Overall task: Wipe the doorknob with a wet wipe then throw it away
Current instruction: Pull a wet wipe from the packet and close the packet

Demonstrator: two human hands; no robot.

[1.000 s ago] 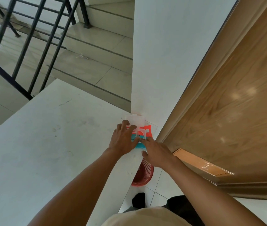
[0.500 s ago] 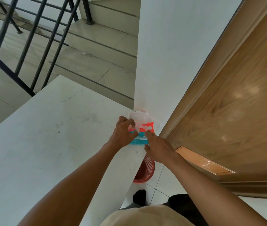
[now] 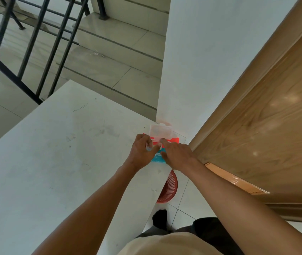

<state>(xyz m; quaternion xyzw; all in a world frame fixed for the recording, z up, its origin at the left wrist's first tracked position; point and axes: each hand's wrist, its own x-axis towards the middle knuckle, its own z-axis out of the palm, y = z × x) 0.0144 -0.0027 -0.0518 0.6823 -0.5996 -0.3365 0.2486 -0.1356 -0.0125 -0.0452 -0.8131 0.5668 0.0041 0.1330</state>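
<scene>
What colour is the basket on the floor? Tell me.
Red, a mesh-sided basket, seen in the head view, partly hidden by the table edge.

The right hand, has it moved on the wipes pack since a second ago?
Yes. The right hand has slid forward over the wet wipes pack, toward the white wall, its fingertips now at the opening under the raised lid.

Both bare forearms are reaching forward and converging ahead of the torso. The left hand is lying knuckles up, its fingers curling inward with the fingertips tucked toward the right hand. The right hand is lying palm down just beside it, index finger stretching forward and the thumb pointing toward the left hand. The two hands are nearly touching at the fingertips.
</scene>
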